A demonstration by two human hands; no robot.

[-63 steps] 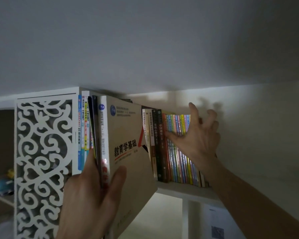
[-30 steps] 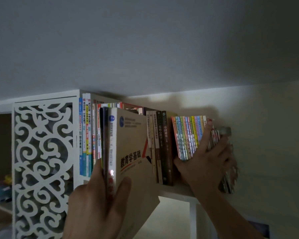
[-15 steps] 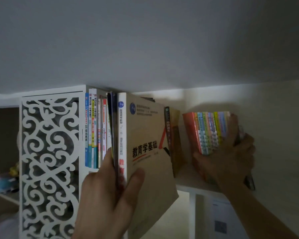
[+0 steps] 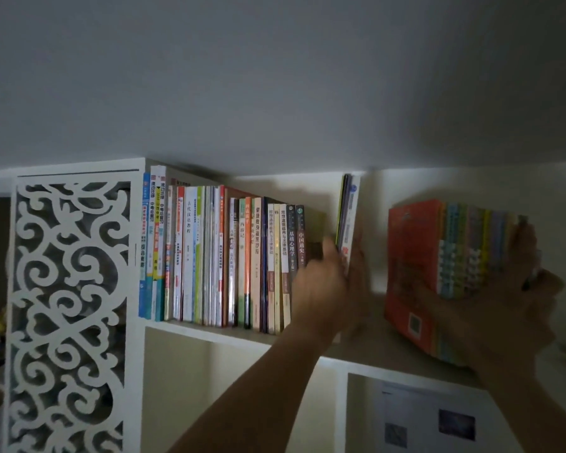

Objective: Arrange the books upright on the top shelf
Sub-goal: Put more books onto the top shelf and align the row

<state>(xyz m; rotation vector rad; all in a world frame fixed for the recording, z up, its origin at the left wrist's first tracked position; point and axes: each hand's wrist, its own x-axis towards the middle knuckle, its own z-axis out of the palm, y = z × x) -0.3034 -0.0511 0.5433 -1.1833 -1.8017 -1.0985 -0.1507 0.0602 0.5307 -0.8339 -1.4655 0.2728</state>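
risk: my left hand (image 4: 327, 282) pinches tall books (image 4: 348, 220); my right hand (image 4: 517, 289) clamps colourful bundle (image 4: 445, 276) | gap between hands; either could topple

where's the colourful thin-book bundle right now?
In the head view it's at the right end of the top shelf, gripped by the right hand, the colourful bundle tilted, with a gap between it and the books held by the left hand.

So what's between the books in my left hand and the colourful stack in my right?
Only bare shelf board and back wall, per the head view.
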